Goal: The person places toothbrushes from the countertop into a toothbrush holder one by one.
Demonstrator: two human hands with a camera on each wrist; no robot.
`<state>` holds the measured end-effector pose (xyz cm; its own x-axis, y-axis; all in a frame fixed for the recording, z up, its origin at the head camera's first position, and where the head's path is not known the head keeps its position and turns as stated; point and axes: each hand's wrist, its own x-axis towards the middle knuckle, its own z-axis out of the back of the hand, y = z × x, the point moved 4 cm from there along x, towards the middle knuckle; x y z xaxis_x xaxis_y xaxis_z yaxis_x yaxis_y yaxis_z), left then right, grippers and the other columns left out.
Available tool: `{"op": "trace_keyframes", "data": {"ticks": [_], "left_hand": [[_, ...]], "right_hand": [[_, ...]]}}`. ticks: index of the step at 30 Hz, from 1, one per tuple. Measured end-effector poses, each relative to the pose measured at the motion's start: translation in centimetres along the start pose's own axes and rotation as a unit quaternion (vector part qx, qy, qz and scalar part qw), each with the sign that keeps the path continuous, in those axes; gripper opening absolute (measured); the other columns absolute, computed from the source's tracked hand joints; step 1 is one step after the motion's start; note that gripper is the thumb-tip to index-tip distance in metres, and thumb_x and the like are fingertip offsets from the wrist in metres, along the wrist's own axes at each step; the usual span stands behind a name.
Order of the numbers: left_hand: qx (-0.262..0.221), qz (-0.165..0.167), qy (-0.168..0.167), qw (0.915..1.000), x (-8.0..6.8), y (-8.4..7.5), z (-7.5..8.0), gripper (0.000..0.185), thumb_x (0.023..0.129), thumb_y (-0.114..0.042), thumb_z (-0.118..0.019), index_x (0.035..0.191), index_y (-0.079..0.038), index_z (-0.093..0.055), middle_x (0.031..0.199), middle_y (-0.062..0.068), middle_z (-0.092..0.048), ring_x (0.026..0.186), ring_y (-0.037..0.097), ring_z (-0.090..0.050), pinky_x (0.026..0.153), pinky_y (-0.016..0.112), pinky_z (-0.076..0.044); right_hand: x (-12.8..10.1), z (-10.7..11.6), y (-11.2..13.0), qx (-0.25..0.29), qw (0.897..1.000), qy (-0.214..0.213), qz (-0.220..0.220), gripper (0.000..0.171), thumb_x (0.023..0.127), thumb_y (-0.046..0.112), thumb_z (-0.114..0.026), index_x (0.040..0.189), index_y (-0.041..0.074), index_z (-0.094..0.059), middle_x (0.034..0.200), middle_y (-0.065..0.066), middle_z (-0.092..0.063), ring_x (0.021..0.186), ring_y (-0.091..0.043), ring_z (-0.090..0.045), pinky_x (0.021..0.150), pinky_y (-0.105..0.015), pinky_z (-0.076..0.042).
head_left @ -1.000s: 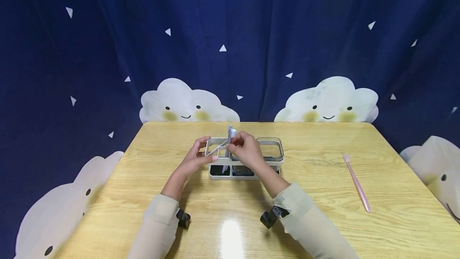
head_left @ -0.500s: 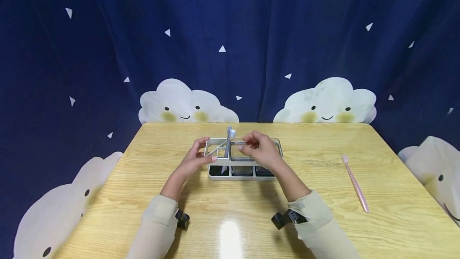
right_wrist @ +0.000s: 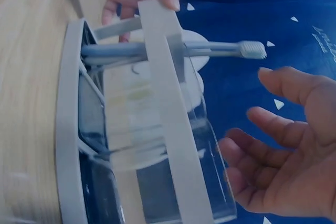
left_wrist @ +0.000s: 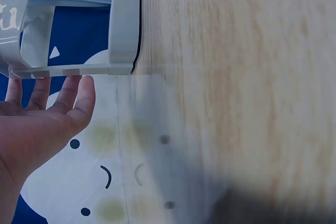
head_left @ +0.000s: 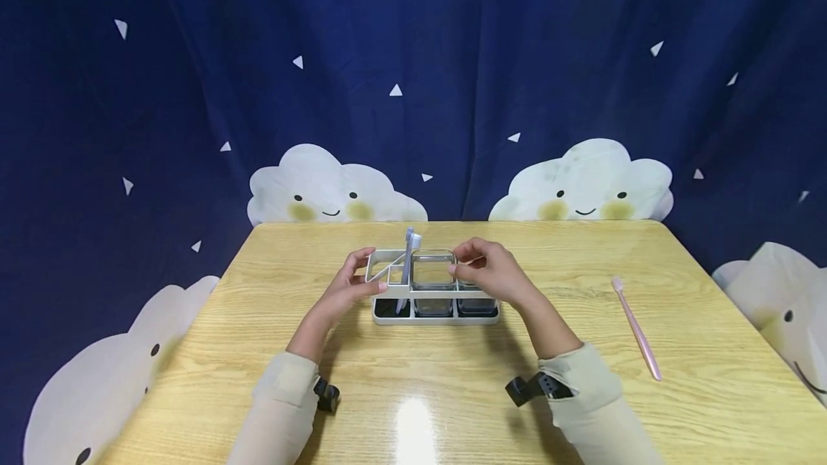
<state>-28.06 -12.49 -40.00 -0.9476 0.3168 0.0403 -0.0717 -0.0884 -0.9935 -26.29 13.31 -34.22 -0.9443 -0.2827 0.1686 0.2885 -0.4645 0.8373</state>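
On the far half of the worktop (head_left: 413, 357), my left fingers (left_wrist: 67, 94) pinch the left end of the white rack (head_left: 446, 293), best held steady, I judge, lest the standing blue toothbrush (head_left: 407, 264) and glass cups (head_left: 433, 307) shift, while my spread, bent right fingers (right_wrist: 278, 127) hold nothing, hiding part of the rightmost cup, with a pink toothbrush (head_left: 638, 332) far right.

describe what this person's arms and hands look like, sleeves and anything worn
The left hand and right hand are bare, without gloves. The left sleeve and right sleeve are long and pale beige. By each cuff is a small black device, one left, one right; the right shows a black strap.
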Motion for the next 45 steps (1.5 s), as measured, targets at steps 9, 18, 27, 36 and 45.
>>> {"op": "trace_keyframes", "data": {"ticks": [9,18,27,36,45], "left_hand": [[0.001,0.005,-0.001,1.0000,-0.1,-0.3,0.0,0.074,0.082,-0.004,-0.067,0.143,-0.009,-0.026,0.138,0.021,-0.030,0.100,0.025,-0.045,0.080,0.032,-0.043],[-0.004,0.008,0.001,1.0000,0.0,0.0,0.0,0.075,0.082,-0.004,-0.068,0.144,-0.008,-0.025,0.138,0.021,-0.030,0.101,0.027,-0.045,0.080,0.033,-0.044],[-0.009,0.004,0.005,0.9999,-0.1,-0.1,-0.1,0.075,0.082,-0.003,-0.066,0.144,-0.007,-0.024,0.138,0.023,-0.029,0.099,0.024,-0.046,0.081,0.035,-0.043],[-0.013,-0.002,0.008,0.9999,-0.2,-0.1,0.1,0.076,0.082,-0.004,-0.067,0.144,-0.008,-0.025,0.139,0.021,-0.028,0.098,0.025,-0.046,0.087,0.049,-0.039],[-0.007,0.003,-0.002,1.0000,-0.3,-0.2,-0.1,0.075,0.082,-0.004,-0.067,0.144,-0.008,-0.026,0.137,0.020,-0.030,0.098,0.025,-0.045,0.083,0.039,-0.042]], "right_hand": [[-0.4,1.8,-1.0,-0.008,0.999,0.039,-0.002,0.042,0.084,0.022,-0.069,0.117,-0.003,-0.058,0.110,-0.021,-0.059,0.090,-0.026,-0.060,0.076,-0.036,-0.048],[-0.9,3.1,-1.2,-0.011,0.998,0.057,0.014,0.040,0.085,0.022,-0.068,0.116,-0.001,-0.059,0.107,-0.013,-0.060,0.090,-0.026,-0.058,0.076,-0.036,-0.048],[-1.4,4.2,-1.9,-0.014,0.998,0.052,0.009,0.040,0.085,0.021,-0.069,0.118,-0.001,-0.058,0.111,-0.016,-0.059,0.092,-0.027,-0.059,0.074,-0.036,-0.049],[-2.5,5.6,-2.4,-0.019,0.999,0.028,0.010,0.039,0.087,0.020,-0.067,0.117,-0.003,-0.058,0.111,-0.020,-0.058,0.091,-0.028,-0.059,0.074,-0.037,-0.048],[-3.7,7.3,-3.2,-0.030,0.999,0.011,-0.003,0.040,0.086,0.022,-0.068,0.116,-0.002,-0.058,0.113,-0.019,-0.057,0.092,-0.027,-0.059,0.073,-0.037,-0.048]]}}
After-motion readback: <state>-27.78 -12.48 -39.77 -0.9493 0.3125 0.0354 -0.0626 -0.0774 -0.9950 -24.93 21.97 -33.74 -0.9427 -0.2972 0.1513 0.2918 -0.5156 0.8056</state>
